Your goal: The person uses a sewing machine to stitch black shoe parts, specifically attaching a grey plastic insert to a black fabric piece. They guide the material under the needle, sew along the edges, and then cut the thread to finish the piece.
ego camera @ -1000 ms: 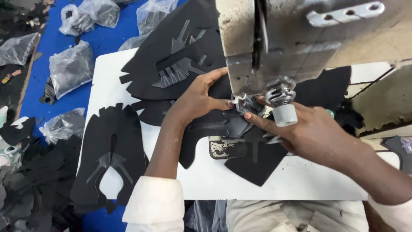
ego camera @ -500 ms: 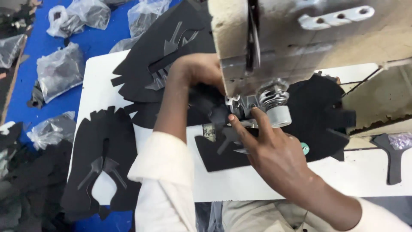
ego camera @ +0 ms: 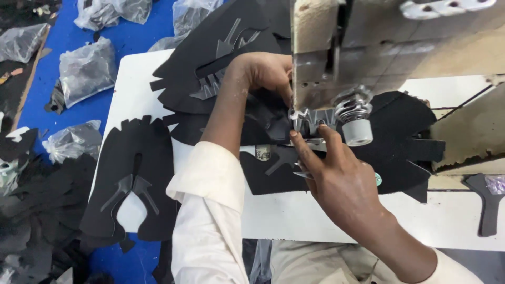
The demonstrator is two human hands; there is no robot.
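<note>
Since half a second ago the left hand [ego camera: 265, 71] has stayed reaching across behind the sewing machine head [ego camera: 368, 47], while the right hand [ego camera: 336, 176] has crept closer to the needle. Both hands press flat on the black shoe upper piece [ego camera: 400, 137] at centre frame, right fingers [ego camera: 305, 152] spread just beside the presser foot [ego camera: 307, 122]; the left fingertips are hidden behind the machine. That machine head blocks the upper right of the frame. Another black cut upper [ego camera: 134, 179] lies at lower left of the white table [ego camera: 452, 218], more stacked at upper centre. Clear bags of black parts [ego camera: 87, 68] sit on the blue floor [ego camera: 37, 84] at upper left.
</note>
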